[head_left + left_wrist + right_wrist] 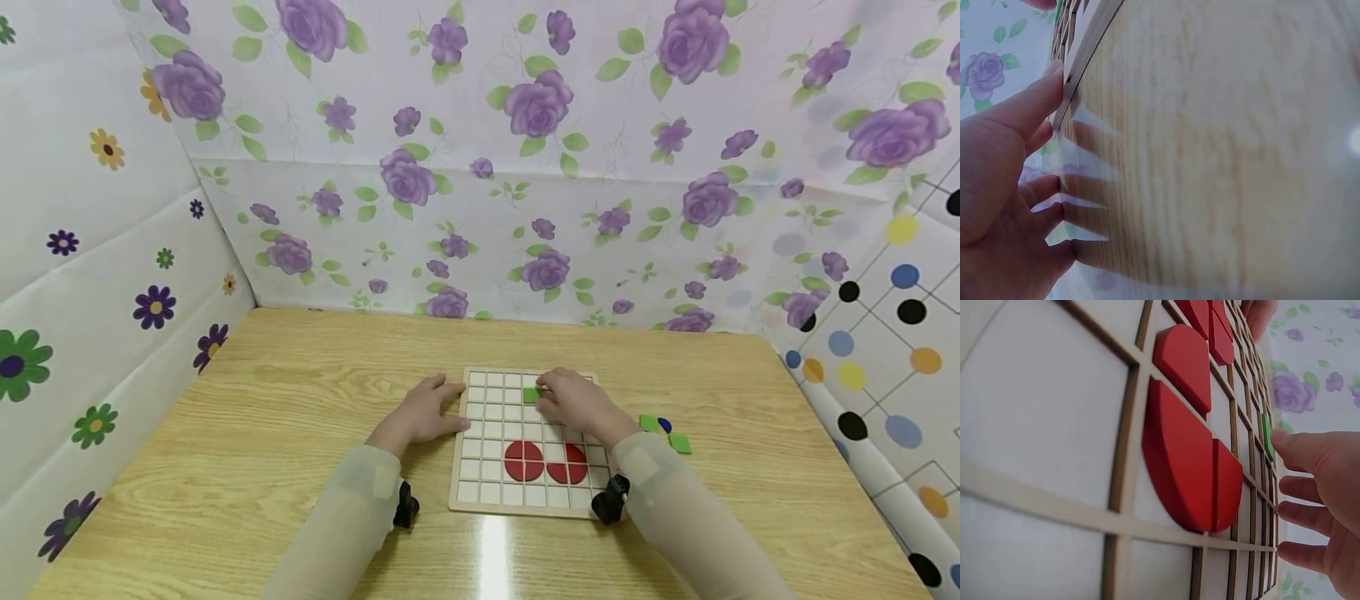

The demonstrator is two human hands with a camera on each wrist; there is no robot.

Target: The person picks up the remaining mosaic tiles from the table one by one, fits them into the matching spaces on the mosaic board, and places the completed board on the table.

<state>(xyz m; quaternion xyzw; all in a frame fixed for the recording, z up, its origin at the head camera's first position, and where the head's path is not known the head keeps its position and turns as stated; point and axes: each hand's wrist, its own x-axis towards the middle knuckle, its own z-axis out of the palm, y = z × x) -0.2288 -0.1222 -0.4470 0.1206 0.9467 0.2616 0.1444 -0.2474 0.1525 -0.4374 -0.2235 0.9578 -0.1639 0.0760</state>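
A wooden grid board (468, 496) lies on the table in front of me. My left hand (425, 411) is at its left edge, thumb and fingertips against the frame, fingers spread; the left wrist view shows the thumb on the frame's side. At the board's upper part, my right hand (581, 402) touches a green square tile (531, 395). In the right wrist view the thumb meets the edge of that tile (1267, 436), with the other fingers extended. Red quarter pieces form a full circle (523, 461) and, to its right, a three-quarter circle (576, 464) in the lower cells.
Right of the board, partly behind the right sleeve, lie two loose green tiles (680, 443) and a dark blue curved piece (664, 425). The wooden table (300, 375) meets flower-print cloth (405, 233) at the back. Small black cameras (406, 505) are strapped to both wrists.
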